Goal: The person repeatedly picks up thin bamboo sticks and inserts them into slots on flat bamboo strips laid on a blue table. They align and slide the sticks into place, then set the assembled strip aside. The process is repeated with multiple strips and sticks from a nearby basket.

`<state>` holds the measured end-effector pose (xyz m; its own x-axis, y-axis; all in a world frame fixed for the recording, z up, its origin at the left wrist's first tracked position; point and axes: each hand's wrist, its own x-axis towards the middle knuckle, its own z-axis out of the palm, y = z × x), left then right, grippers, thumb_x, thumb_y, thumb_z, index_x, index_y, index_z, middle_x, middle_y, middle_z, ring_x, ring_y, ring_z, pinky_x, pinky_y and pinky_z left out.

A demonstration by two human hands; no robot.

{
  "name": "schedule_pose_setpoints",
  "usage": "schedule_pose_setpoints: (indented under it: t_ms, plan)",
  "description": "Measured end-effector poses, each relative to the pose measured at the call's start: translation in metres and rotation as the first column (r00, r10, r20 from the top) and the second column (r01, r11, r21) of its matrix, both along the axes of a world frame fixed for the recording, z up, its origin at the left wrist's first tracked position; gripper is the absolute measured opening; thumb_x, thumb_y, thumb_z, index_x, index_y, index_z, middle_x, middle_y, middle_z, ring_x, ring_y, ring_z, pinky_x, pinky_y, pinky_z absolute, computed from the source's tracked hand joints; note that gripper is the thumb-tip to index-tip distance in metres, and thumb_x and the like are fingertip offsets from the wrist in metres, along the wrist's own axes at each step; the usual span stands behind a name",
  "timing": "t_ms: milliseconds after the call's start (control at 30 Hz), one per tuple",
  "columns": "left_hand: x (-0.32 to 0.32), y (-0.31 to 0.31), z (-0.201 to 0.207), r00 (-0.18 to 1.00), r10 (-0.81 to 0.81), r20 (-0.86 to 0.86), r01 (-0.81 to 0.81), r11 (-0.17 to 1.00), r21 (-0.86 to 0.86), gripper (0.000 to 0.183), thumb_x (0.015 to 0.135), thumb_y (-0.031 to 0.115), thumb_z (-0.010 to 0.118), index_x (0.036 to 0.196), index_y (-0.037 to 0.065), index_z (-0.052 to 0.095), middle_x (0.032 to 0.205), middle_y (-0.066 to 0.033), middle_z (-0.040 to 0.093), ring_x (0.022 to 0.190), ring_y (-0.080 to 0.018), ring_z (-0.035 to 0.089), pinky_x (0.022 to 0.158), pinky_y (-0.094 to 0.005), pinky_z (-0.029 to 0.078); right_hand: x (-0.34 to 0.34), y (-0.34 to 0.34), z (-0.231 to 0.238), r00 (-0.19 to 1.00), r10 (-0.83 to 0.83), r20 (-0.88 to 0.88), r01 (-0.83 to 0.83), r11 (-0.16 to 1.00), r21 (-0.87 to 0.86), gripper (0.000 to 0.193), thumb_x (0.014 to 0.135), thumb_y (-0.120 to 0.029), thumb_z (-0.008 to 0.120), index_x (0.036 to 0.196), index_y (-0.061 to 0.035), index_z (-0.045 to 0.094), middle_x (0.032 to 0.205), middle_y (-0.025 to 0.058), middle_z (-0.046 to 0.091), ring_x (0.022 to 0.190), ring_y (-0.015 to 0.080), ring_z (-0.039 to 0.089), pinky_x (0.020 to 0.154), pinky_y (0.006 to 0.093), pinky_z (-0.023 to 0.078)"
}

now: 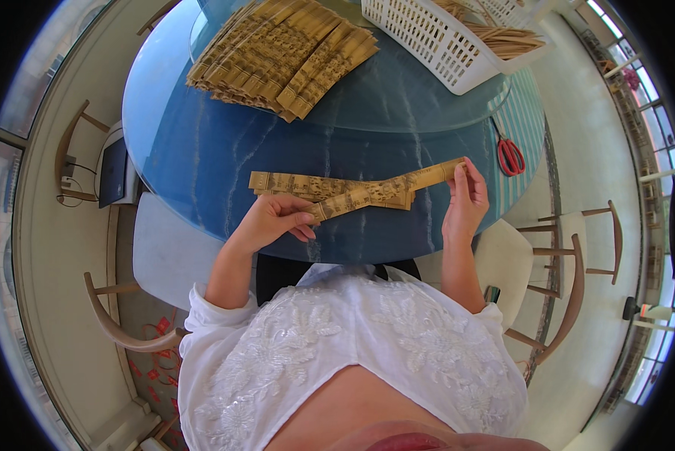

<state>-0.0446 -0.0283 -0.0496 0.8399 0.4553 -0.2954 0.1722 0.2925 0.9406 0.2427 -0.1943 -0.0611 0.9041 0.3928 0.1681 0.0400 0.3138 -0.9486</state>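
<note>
A long, narrow gold-brown paper sleeve (386, 191) with dark printed pictures stretches between my two hands, its right end raised. My left hand (277, 219) pinches its lower left end between thumb and fingers. At the upper right end, my right hand (466, 197) grips it with thumb and fingertips. Under it, a small stack of similar paper sleeves (289, 183) lies flat on the blue table, crossed by the held one. Whether the held sleeve has anything inside cannot be seen.
A large pile of the same sleeves (262, 56) lies on the round glass turntable (398, 105). Beside it stands a white perforated basket (435, 46) with thin wooden sticks (505, 41). Red-handled scissors (510, 156) lie at the right on the blue marbled table (202, 158). Chairs (570, 301) surround the table.
</note>
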Motion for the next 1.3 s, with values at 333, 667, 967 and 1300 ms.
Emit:
schedule_pose_setpoints:
  t_ms: [333,667,967,1300]
  plan:
    - [-0.013,0.019,0.015,0.942,0.308,0.134,-0.298,0.950,-0.092,0.027,0.094,0.011,0.062,0.115,-0.007,0.062,0.095,-0.0142,0.070,0.074,-0.0169,0.071,0.064,-0.0278,0.060,0.014,-0.004,-0.017,0.980,0.017,0.197,0.014,0.988,-0.155,0.039,0.098,-0.008,0.055,0.136,-0.0020,0.048,0.103,0.0085,0.066,0.082,0.0081,0.059,0.076,0.0220,0.049]
    - [-0.026,0.139,0.062,0.701,0.633,0.328,-0.687,0.723,0.072,0.023,0.094,0.015,0.063,0.112,0.000,0.065,0.102,-0.0129,0.070,0.079,-0.0115,0.069,0.068,-0.0229,0.058,0.014,0.000,-0.024,0.968,0.159,0.196,-0.100,0.955,-0.278,0.032,0.096,-0.004,0.055,0.128,-0.0026,0.057,0.094,0.0047,0.066,0.075,0.0066,0.058,0.071,0.0204,0.049]
    - [-0.035,0.201,0.072,0.700,0.650,0.296,-0.709,0.682,0.179,0.028,0.092,0.016,0.066,0.111,-0.004,0.064,0.097,-0.0139,0.071,0.081,-0.0161,0.069,0.076,-0.0281,0.058,0.018,0.000,-0.028,0.968,0.193,0.157,-0.147,0.952,-0.269,0.030,0.096,-0.003,0.054,0.126,-0.0020,0.058,0.091,0.0041,0.065,0.073,0.0059,0.057,0.068,0.0192,0.048]
    - [-0.016,0.200,0.084,0.686,0.706,0.178,-0.686,0.545,0.481,0.037,0.090,0.021,0.070,0.117,-0.002,0.063,0.087,-0.0112,0.070,0.072,-0.0139,0.068,0.068,-0.0261,0.057,0.019,0.001,-0.027,0.969,0.200,0.144,-0.154,0.947,-0.281,0.029,0.096,-0.003,0.054,0.124,-0.0019,0.060,0.089,0.0041,0.065,0.072,0.0056,0.057,0.068,0.0191,0.048]
